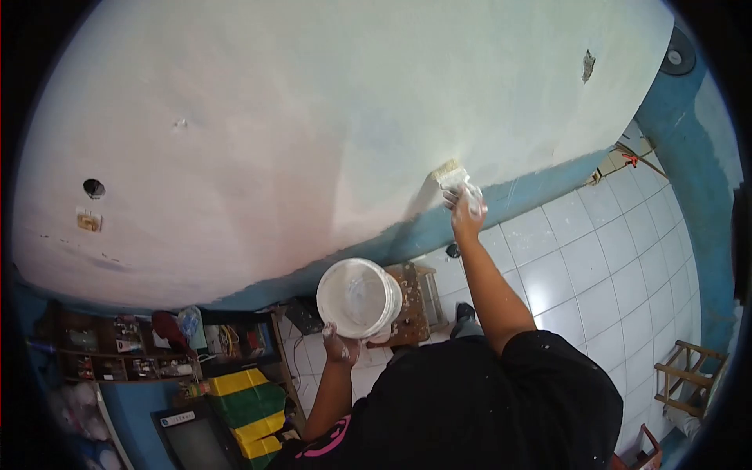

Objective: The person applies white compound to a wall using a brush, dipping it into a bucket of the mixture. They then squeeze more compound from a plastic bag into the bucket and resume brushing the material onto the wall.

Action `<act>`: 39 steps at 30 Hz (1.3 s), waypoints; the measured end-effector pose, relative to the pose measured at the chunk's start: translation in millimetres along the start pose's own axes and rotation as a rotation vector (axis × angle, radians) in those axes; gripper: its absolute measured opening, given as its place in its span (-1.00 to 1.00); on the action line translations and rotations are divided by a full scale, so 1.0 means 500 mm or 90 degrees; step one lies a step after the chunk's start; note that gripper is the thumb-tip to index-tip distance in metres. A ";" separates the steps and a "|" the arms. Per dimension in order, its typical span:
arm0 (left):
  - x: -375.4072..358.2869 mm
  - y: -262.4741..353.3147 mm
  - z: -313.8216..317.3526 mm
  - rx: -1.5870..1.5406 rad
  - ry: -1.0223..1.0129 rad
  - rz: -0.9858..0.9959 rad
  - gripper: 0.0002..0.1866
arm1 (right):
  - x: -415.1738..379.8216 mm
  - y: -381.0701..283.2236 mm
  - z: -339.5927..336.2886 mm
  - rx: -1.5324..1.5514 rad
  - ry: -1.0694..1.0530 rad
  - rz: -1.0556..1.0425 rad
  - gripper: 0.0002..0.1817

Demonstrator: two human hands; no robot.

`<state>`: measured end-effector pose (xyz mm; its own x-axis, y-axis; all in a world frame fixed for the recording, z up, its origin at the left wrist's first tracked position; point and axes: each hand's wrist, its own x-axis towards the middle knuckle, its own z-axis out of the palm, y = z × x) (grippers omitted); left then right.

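My right hand (468,205), smeared with white paint, is wrapped round a paintbrush (450,175). Its pale bristles lie at the wall (313,141), just above the blue lower band (517,192). At waist height, my left hand (341,346) grips a white bucket (357,296) by its lower side. The bucket is tilted so that its inside faces me, and whitish paint coats the inner walls. White spots also mark my left fingers.
Behind the bucket stands a paint-spattered wooden stool (413,301). A cluttered shelf (117,345), an old television (196,439) and a green-yellow cloth (247,411) are at lower left. White floor tiles (603,270) lie to the right, with a wooden stool frame (689,376) by the far wall.
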<state>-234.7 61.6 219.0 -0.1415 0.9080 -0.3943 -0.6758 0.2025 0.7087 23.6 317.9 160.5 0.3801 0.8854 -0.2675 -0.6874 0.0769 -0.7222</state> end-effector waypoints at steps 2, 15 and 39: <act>0.015 -0.011 -0.019 0.050 0.017 -0.011 -0.09 | 0.003 -0.044 0.037 -0.070 -0.052 0.072 -0.70; -0.066 -0.019 -0.061 0.028 0.040 0.006 -0.24 | -0.082 0.201 -0.057 -0.477 -0.107 0.031 -0.75; -0.146 -0.067 -0.080 0.153 -0.004 -0.035 -0.19 | -0.602 -0.266 -0.027 -0.265 -0.444 0.067 -0.77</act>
<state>-230.6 -26.2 200.7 -0.1044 0.8954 -0.4329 -0.4908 0.3322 0.8055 9.2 35.0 328.3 -0.2404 0.9706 0.0120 -0.3591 -0.0774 -0.9301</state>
